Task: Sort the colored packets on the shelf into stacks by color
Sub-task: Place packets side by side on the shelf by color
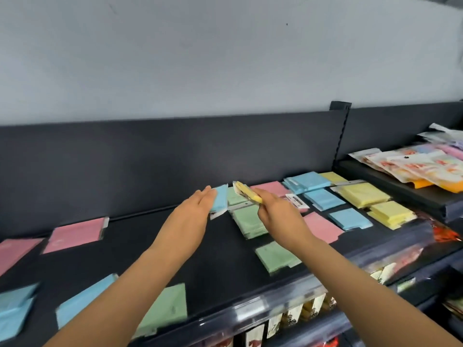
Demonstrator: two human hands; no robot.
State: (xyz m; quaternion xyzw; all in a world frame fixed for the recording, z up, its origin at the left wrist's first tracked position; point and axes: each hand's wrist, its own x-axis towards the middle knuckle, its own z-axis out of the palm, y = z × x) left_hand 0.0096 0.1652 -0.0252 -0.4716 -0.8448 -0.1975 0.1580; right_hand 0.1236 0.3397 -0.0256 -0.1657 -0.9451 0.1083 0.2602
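At the middle of the dark shelf (125,246), both hands meet just above the surface. The left hand (198,209) holds a blue packet (219,197) by its near edge, the fingers almost straight and closed on it at the tips; the packet stands tilted on edge. Just beside it, the right hand (280,211) has its fingers curled round a yellow packet (248,192), which juts up and to the left out of the grip. The two packets are near each other but apart.

Under the right hand lies a green stack (250,221), with a lone green packet (275,256) nearer the front and another green one (165,309) at the front lip beneath the left forearm. Pink packets (76,234) lie flat at the left; further pink ones (322,227) lie to the right of the right wrist and at the back. Blue pieces (85,299) sit at the front left. To the right the colours mix — a blue stack (308,182) at the back, single blues (349,219) in front of it, and yellow stacks (363,195) beyond. A white label (297,200) lies among them.

On the next shelf section to the right rest printed bags (413,166). Below the front lip, other goods (288,316) hang, too blurred to tell.
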